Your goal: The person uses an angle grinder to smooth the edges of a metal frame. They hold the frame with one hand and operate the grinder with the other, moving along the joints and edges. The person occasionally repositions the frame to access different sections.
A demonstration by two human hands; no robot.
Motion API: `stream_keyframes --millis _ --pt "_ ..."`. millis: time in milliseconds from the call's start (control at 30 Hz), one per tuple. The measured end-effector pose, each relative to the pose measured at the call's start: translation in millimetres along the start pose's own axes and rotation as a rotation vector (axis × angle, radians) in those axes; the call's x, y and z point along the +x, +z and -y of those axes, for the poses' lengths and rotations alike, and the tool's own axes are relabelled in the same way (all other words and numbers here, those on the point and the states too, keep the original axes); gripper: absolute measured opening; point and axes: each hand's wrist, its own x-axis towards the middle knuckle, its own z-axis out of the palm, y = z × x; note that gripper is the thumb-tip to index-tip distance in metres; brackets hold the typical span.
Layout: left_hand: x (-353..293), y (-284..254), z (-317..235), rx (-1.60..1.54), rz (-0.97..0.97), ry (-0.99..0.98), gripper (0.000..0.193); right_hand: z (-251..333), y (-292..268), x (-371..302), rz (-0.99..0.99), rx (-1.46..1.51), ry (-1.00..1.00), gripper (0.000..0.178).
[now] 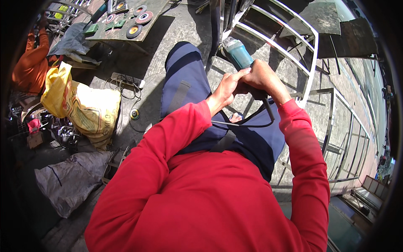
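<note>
A teal angle grinder (240, 54) points away from me, its metal head close to the upright of a metal frame (275, 54). My right hand (261, 77) is closed around the rear of the grinder's body. Against it, my left hand (226, 89) is closed at the near end of the tool, its thumb reaching toward the right hand; its other fingertips are hidden. A black power cord (272, 113) loops down from the grinder across my lap. The disc cannot be made out.
At upper left, a low table (156, 10) bears several grinding discs (144, 17). A power strip (127, 80) and a small disc (134, 114) lie on the floor. Yellow sacks (90, 105) stand at left, near a person in orange (31, 67). Another metal frame (331, 126) lies at right.
</note>
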Motion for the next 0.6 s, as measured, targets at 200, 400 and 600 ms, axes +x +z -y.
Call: stream_keyframes --millis 200,400,600 --pt "1.0 0.6 -0.6 0.003 0.001 0.012 0.035 -0.2 -2.2 1.6 -0.002 -0.001 -0.018 0.049" --pt "3.5 -0.6 -1.7 0.009 -0.004 -0.003 0.036 4.0 -6.4 2.7 0.058 0.003 0.049 0.053" --pt "7.1 -4.9 -1.4 0.020 0.017 0.008 0.039 7.2 -6.0 2.0 0.030 0.002 0.042 0.051"
